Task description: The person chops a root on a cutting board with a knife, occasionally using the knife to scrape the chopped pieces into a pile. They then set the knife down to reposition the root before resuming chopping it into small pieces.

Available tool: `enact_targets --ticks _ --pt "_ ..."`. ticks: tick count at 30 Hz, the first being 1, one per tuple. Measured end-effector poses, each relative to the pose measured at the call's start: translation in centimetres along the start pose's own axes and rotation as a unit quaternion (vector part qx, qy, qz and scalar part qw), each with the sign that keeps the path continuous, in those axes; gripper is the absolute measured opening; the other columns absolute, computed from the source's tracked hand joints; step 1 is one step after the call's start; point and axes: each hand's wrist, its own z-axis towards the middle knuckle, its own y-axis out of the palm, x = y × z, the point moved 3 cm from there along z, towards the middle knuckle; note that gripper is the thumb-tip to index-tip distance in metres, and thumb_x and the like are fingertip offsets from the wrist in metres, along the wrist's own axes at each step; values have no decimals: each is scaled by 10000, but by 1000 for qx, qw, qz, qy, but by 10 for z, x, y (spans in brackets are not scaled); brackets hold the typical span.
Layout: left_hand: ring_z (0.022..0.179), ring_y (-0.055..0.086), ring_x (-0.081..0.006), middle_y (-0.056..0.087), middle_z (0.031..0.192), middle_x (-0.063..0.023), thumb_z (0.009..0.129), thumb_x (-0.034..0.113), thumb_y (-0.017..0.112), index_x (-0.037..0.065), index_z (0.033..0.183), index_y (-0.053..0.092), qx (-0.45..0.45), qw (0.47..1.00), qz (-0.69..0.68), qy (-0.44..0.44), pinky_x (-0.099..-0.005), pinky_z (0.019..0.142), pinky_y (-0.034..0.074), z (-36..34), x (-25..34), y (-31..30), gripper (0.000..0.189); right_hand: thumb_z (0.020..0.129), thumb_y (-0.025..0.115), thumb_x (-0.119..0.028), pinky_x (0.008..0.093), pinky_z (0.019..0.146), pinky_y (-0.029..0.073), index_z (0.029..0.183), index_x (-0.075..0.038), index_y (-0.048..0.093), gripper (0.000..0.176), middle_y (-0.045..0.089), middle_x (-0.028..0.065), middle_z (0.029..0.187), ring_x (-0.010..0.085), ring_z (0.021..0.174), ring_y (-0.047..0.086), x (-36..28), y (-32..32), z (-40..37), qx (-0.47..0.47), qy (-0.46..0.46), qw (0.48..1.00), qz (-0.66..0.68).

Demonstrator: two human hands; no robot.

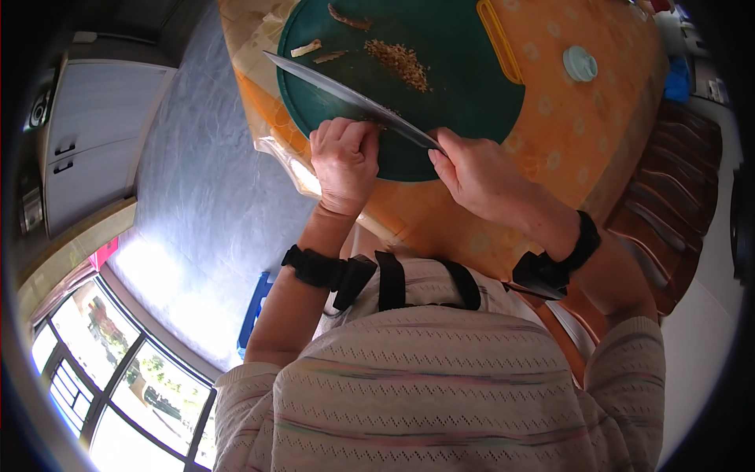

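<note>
My right hand [481, 177] is wrapped round the handle of a large kitchen knife [338, 90]. The long blade points to the far left, slanting over a round green cutting board [472, 102]. Close against the near side of the blade is my left hand [344, 161], its fingers curled in; whatever they hold at the board's near edge is hidden. Beyond the blade lies a small heap of finely chopped brown bits [399, 64]. A pale strip [305, 49], a thin brown sliver [330, 57] and a longer brown piece [348, 19] are scattered on the board.
The board has a yellow handle [503, 47] on its right side. A patterned orange tablecloth [550, 141] covers the table, with a pale green round object [580, 64] on it. A brown slatted wooden chair [668, 197] stands to the right.
</note>
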Motion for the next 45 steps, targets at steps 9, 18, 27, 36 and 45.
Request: enact_targets --ticks 9,18,27,36,45 --pt "713 539 -230 550 711 -22 695 29 690 107 706 622 -9 1000 -2 -9 -344 683 393 0 2 0 104 920 496 -145 477 546 485 902 -12 484 135 603 173 630 385 622 615 -2 -2 -5 7 -12 1000 -3" --pt "727 544 -250 554 721 -35 686 29 683 103 730 618 -16 1000 1 11 -357 667 381 2 4 -2 108 876 495 -97 463 526 509 857 -15 488 84 605 198 612 379 593 631 -9 15 6 -32 0 998 -55" --pt "708 542 -237 549 694 -23 695 36 688 112 710 609 3 1000 -5 19 -347 666 379 0 1 1 111 867 518 -94 471 539 506 832 -3 488 102 607 193 614 391 613 629 -1 10 4 20 -6 999 -40" --pt "716 540 -237 553 713 -26 697 38 692 106 710 594 2 1000 5 7 -351 672 380 -1 1 1 120 864 517 -87 485 542 492 824 -3 485 98 603 197 616 401 601 619 -8 3 5 -43 3 998 -37" --pt "716 547 -239 561 712 -28 696 35 690 106 714 603 -7 1000 6 20 -349 673 380 1 2 1 113 887 538 -103 469 516 465 937 6 530 120 575 185 602 395 598 602 3 18 8 20 4 1000 -17"
